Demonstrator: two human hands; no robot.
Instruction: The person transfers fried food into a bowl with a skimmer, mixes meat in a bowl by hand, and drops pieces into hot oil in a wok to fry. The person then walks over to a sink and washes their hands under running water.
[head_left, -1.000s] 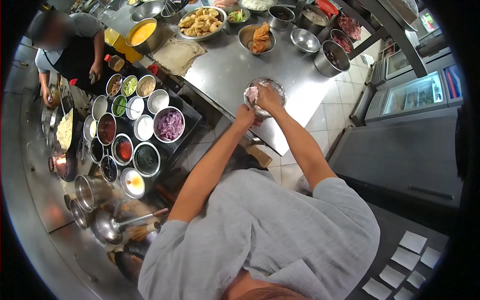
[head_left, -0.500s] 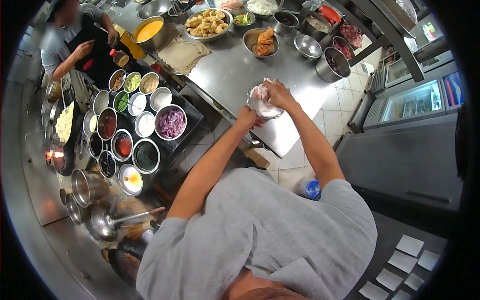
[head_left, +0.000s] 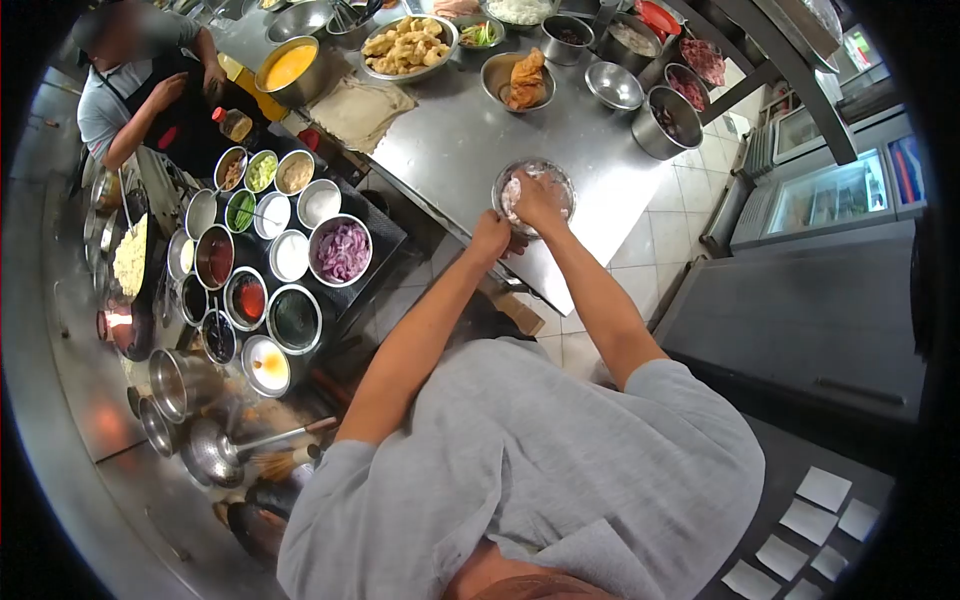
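1. So the left hand (head_left: 490, 237) is curled nearly closed, and it looks like it's got the near-left rim of a round, shiny steel bowl (head_left: 569, 193).
2. The right hand (head_left: 541, 203) is down in that bowl, fingers bent and partly hidden. It's touching a pale pinkish-white, powdery-looking lump of food (head_left: 511, 197), but I can't tell how tight the grip is.
3. The lump sits in the bowl, just left of the right hand and just beyond the left one.
4. What's changed: half a second ago the right hand had the lump up by the far rim. Now both are lower, with the hand covering more of the bowl. I'd read that as the lump being worked inside the bowl.
5. Beyond both hands on the silvery steel table (head_left: 450, 130): a steel bowl with an orange-brown, crusty piece (head_left: 526, 80). Way off left, a steel pot of chopped purple onion (head_left: 342, 250).
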